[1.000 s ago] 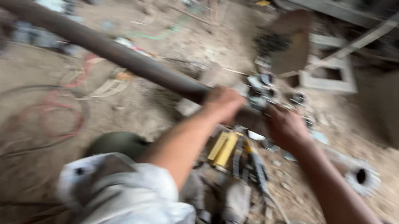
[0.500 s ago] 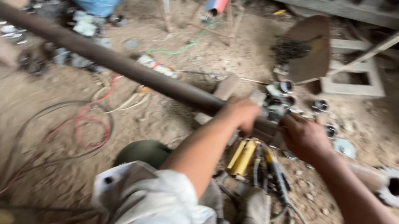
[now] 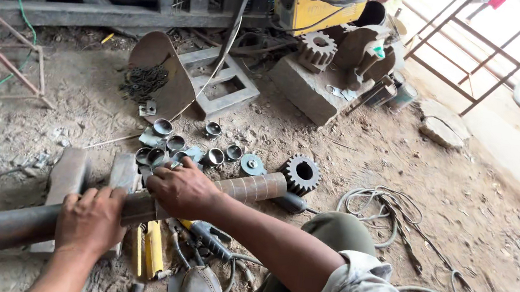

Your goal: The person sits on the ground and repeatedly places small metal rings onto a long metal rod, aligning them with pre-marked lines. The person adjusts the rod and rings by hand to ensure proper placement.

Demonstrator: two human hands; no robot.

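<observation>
Hands both on the pipe (image 3: 9, 228), which runs from the lower left edge up toward the middle of the dirt floor (image 3: 363, 158). My left hand (image 3: 90, 219) is wrapped over the top of it, fingers curled down and closed around the dark steel. My right hand (image 3: 182, 189) sits just beside it, further along, clamped over the pipe where the dark length meets a lighter, ridged end section (image 3: 254, 186); whether anything is pinched under the palm I cannot tell. Pipe rests across two steel blocks (image 3: 67, 173) below my left hand. Gear (image 3: 301, 174) lies just past the ridged end, a scatter of small metal cups (image 3: 215, 156) behind my right hand. Yellow-handled tools (image 3: 152, 248) lie on the ground under my right forearm, near my knee (image 3: 335, 229).
</observation>
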